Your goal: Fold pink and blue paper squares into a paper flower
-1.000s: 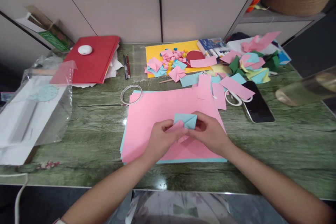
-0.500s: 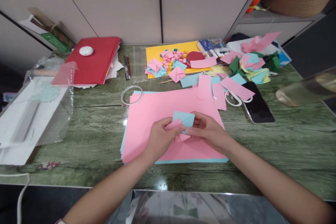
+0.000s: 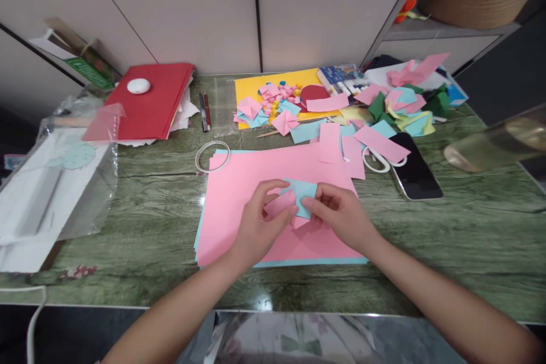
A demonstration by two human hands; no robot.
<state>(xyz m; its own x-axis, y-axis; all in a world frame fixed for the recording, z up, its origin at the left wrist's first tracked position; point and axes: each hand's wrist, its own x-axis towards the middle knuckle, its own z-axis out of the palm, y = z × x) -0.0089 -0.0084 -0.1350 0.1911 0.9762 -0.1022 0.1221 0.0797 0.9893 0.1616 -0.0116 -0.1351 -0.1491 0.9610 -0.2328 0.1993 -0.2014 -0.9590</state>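
My left hand (image 3: pixel 258 227) and my right hand (image 3: pixel 341 217) meet over a stack of large pink sheets (image 3: pixel 251 182) on the green table. Between them they pinch a small folded paper piece (image 3: pixel 298 198), light blue on one side and pink on the other. The left fingers grip its pink part. The right thumb and fingers hold the blue part from the right. Both hands are closed on the piece, just above the pink stack.
A tape ring (image 3: pixel 212 155) lies left of the stack. A black phone (image 3: pixel 415 166) and white scissors (image 3: pixel 381 160) lie to the right. Folded paper pieces cover a yellow sheet (image 3: pixel 256 88) at the back. A red folder (image 3: pixel 156 99) and plastic bag (image 3: pixel 55 182) sit left. A clear bottle (image 3: pixel 495 145) lies far right.
The folded piece has turned slightly and dropped a little toward the pink stack, with both hands still holding it. The view has shifted slightly.
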